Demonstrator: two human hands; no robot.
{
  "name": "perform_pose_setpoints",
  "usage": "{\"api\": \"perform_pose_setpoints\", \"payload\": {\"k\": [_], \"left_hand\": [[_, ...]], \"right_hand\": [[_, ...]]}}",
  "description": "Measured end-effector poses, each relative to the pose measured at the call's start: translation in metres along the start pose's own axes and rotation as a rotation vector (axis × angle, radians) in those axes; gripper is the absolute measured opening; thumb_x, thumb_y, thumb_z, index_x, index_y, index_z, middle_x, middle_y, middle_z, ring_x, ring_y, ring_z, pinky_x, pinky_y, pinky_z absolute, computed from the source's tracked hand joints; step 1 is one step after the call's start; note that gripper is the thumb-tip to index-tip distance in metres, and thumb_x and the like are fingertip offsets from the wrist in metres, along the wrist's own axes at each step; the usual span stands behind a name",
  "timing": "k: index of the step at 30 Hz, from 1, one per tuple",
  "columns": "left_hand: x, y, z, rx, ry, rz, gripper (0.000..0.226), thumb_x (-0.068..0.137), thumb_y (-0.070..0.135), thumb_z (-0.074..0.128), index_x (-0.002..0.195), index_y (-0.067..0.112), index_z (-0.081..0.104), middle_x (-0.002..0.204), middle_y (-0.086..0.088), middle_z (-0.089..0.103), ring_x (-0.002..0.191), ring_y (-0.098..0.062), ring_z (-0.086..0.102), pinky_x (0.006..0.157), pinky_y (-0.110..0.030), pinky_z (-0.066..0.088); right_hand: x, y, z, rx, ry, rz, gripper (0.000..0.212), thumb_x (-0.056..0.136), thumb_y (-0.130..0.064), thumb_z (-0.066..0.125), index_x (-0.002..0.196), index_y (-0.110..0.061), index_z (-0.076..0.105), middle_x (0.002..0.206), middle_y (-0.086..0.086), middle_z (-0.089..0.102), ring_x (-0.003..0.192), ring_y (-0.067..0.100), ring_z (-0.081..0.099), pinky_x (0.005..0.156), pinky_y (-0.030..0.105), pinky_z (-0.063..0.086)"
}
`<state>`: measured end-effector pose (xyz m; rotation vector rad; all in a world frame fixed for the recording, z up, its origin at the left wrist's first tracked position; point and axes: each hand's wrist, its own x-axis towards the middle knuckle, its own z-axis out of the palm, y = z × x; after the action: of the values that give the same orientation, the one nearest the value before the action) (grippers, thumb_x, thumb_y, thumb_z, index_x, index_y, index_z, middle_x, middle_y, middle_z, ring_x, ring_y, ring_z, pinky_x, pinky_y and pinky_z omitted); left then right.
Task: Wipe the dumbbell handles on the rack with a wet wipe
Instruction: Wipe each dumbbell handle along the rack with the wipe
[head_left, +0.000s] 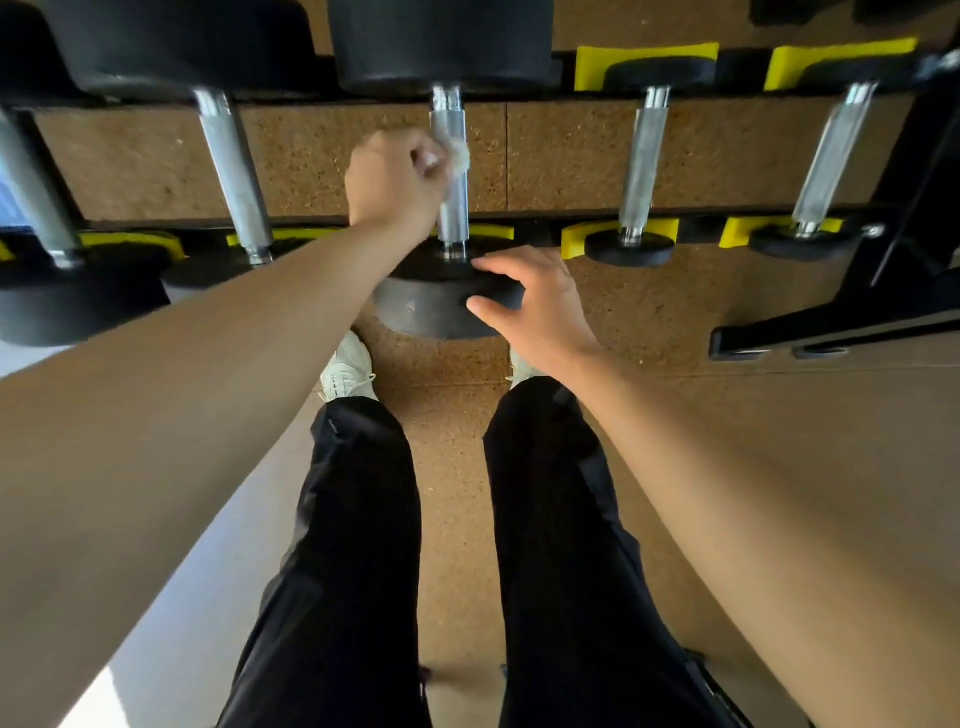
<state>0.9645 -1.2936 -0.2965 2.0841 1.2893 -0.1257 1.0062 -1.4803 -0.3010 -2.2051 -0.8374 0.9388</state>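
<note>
1. Black trousers (353, 519) of smooth, slightly glossy fabric fill the bottom centre; a small mark on the left leg is too small to read.
2. White lace-up shoes (348, 366) stand on a brown, speckled, cork-like floor (452, 467) laid in square tiles.
3. The right hand (535, 301), centre of the frame, lies loose with fingers spread, its fingertips resting on the matte black round near head (431, 312) of the middle dumbbell; it grips nothing.
4. The left hand (395, 179), upper centre, has its fingers curled, pinching a crumpled white wet wipe (460, 153) against the upper part of that dumbbell's handle (451, 218), a straight silver metal bar with a dull, knurled middle and shiny stepped ends.
5. 2 similar handles (641, 166) lie to the right and 2 thicker ones (234, 166) to the left.
6. Bright yellow cradles (571, 239) hold the smaller heads on the black steel rack (883, 291) at right.
</note>
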Motion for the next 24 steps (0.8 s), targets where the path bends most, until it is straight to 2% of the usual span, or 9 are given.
{"api": "perform_pose_setpoints", "payload": {"k": [3,6,8,10,14,15,17,20,24], "left_hand": [[0.001,-0.004,0.010,-0.046,-0.134,-0.202,0.020,0.093,0.031,0.061,0.100,0.013,0.067,0.100,-0.003,0.066,0.094,-0.021,0.065,0.071,-0.032,0.050],[-0.011,-0.011,0.006,0.069,-0.419,-0.172,0.033,0.091,0.040,0.067,0.105,0.011,0.069,0.101,-0.006,0.066,0.089,-0.022,0.064,0.068,-0.030,0.042],[-0.020,-0.020,0.000,-0.052,-0.506,-0.170,0.020,0.091,0.038,0.071,0.098,0.019,0.072,0.100,-0.001,0.066,0.081,-0.014,0.060,0.064,-0.026,0.040],[-0.027,-0.024,-0.012,-0.275,-0.464,-0.219,0.014,0.092,0.036,0.070,0.089,0.022,0.071,0.090,0.004,0.066,0.075,-0.009,0.058,0.061,-0.024,0.040],[-0.031,-0.027,-0.032,-0.672,-0.397,-0.249,0.018,0.099,0.031,0.061,0.101,0.024,0.077,0.095,0.006,0.077,0.087,-0.008,0.070,0.080,-0.025,0.047],[-0.032,-0.027,-0.035,-0.707,-0.416,-0.227,0.018,0.099,0.028,0.060,0.104,0.023,0.076,0.098,0.004,0.077,0.090,-0.007,0.071,0.081,-0.024,0.049],[-0.034,-0.028,-0.038,-0.725,-0.460,-0.163,0.015,0.096,0.022,0.066,0.106,0.019,0.076,0.104,0.000,0.077,0.095,-0.011,0.071,0.084,-0.024,0.053],[-0.032,-0.031,-0.036,-0.716,-0.436,-0.160,0.010,0.084,0.019,0.080,0.093,0.018,0.075,0.100,-0.006,0.076,0.089,-0.015,0.068,0.086,-0.031,0.057],[-0.022,-0.050,-0.033,-0.589,-0.277,-0.237,0.013,0.080,0.019,0.084,0.087,0.022,0.074,0.090,-0.001,0.072,0.080,-0.014,0.064,0.085,-0.037,0.058]], "right_hand": [[0.000,-0.001,-0.004,-0.008,-0.019,0.016,0.038,0.081,-0.031,0.078,0.118,-0.023,0.072,0.117,-0.005,0.068,0.112,0.021,0.054,0.098,0.032,0.041],[0.006,-0.004,-0.011,-0.035,-0.112,0.054,0.038,0.081,-0.035,0.078,0.118,-0.026,0.072,0.118,-0.008,0.067,0.114,0.018,0.053,0.099,0.030,0.040],[0.014,-0.008,-0.019,-0.016,-0.162,0.088,0.033,0.082,-0.040,0.077,0.112,-0.027,0.074,0.113,-0.011,0.069,0.112,0.014,0.057,0.101,0.032,0.044],[0.024,-0.013,-0.027,0.060,-0.196,0.152,0.030,0.083,-0.041,0.077,0.109,-0.025,0.075,0.105,-0.012,0.071,0.103,0.005,0.063,0.098,0.033,0.050],[0.039,-0.030,-0.036,0.250,-0.248,0.247,0.070,0.075,-0.048,0.082,0.137,-0.025,0.056,0.118,-0.007,0.069,0.098,0.007,0.069,0.091,0.029,0.056],[0.042,-0.035,-0.035,0.307,-0.256,0.242,0.070,0.076,-0.043,0.083,0.137,-0.024,0.054,0.119,-0.006,0.069,0.097,0.009,0.071,0.089,0.028,0.057],[0.046,-0.046,-0.029,0.403,-0.234,0.210,0.050,0.084,-0.026,0.081,0.128,-0.022,0.059,0.111,-0.001,0.073,0.093,0.010,0.073,0.084,0.026,0.058],[0.055,-0.049,-0.021,0.493,-0.158,0.250,0.025,0.093,-0.013,0.070,0.118,-0.013,0.067,0.096,0.007,0.076,0.084,0.017,0.074,0.076,0.030,0.061],[0.065,-0.036,-0.027,0.446,-0.123,0.351,0.024,0.098,-0.004,0.060,0.121,-0.007,0.068,0.099,0.011,0.074,0.079,0.018,0.073,0.071,0.026,0.060]]}}
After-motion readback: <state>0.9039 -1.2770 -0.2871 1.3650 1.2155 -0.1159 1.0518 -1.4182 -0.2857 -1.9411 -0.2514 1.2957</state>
